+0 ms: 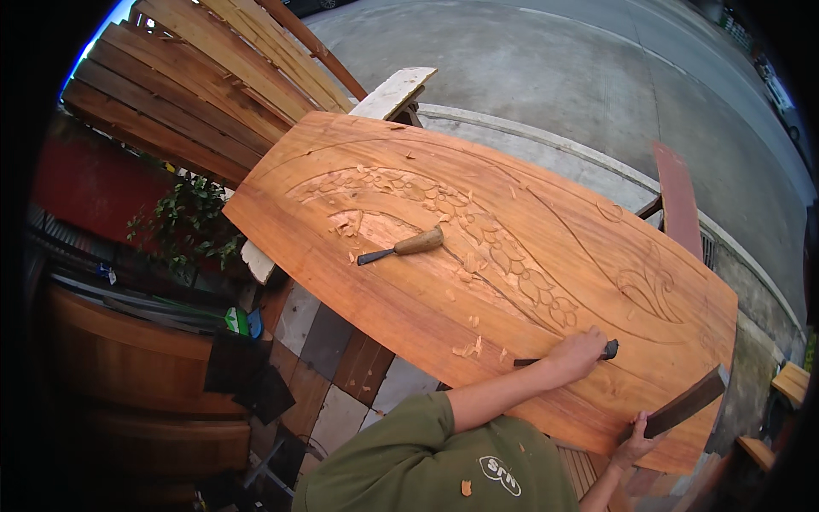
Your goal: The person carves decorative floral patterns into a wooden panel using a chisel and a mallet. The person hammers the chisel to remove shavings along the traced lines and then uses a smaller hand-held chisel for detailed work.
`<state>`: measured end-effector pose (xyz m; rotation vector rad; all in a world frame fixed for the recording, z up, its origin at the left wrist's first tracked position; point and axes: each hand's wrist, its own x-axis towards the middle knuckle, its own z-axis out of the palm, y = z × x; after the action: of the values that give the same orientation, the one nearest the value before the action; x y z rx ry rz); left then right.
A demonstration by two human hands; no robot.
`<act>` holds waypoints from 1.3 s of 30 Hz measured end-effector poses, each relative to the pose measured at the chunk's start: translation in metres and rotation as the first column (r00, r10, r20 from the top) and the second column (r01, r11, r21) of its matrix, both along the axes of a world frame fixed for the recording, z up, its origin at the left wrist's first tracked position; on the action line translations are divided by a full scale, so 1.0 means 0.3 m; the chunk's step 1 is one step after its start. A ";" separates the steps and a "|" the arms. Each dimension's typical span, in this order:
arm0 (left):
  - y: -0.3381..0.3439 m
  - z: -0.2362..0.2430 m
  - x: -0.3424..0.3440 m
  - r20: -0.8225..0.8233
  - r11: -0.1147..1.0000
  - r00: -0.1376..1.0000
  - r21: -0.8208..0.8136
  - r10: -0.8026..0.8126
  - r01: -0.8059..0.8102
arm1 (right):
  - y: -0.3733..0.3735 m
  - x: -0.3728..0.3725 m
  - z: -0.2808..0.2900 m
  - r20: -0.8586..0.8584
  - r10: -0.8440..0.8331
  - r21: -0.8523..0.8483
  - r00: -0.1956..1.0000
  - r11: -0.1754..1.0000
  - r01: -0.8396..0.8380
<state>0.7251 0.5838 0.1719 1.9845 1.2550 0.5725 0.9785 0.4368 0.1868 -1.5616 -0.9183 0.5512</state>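
Observation:
A carved wooden panel lies across my view, with leaf patterns, curved grooves and loose shavings on it. My left hand is closed on a dark-handled chisel low over the right part of the panel, its narrow end pointing left. My right hand, by the near right edge, grips a long dark rectangular block, which slants up to the right. A second chisel with a pale wooden handle rests on the middle of the panel, its blade toward the left.
Planks are stacked behind at upper left, above a leafy plant. A pale board and a reddish board stick out beyond the panel. Wooden pieces stand at lower left. Tiled floor shows below; pavement lies beyond.

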 end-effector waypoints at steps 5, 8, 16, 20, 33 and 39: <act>-0.001 -0.010 0.010 0.006 1.000 1.000 0.025 0.005 -0.005 | 0.002 -0.007 0.011 -0.016 -0.017 -0.007 1.000 1.000 0.017; 0.004 -0.004 0.012 -0.004 1.000 1.000 0.029 0.008 -0.008 | 0.005 -0.010 0.018 -0.025 -0.015 -0.005 1.000 1.000 0.015; -0.001 -0.033 0.020 0.036 0.999 0.999 0.048 0.018 -0.020 | 0.002 0.012 -0.003 0.013 0.004 0.009 1.000 1.000 -0.004; 0.003 -0.028 0.023 0.026 0.999 0.999 0.025 0.021 -0.022 | -0.005 0.031 -0.014 0.020 0.026 -0.013 0.999 1.000 -0.025; 0.003 0.004 0.008 -0.041 0.999 0.999 -0.044 -0.012 0.010 | -0.008 0.022 -0.013 -0.023 0.023 -0.006 0.999 1.000 -0.023; 0.009 -0.001 0.018 -0.018 0.997 1.000 -0.082 -0.002 0.000 | -0.009 0.019 -0.011 -0.007 -0.027 -0.008 1.000 1.000 0.027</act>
<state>0.7307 0.5864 0.1715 1.9265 1.2683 0.4962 0.9842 0.4341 0.1835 -1.5756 -0.8894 0.5415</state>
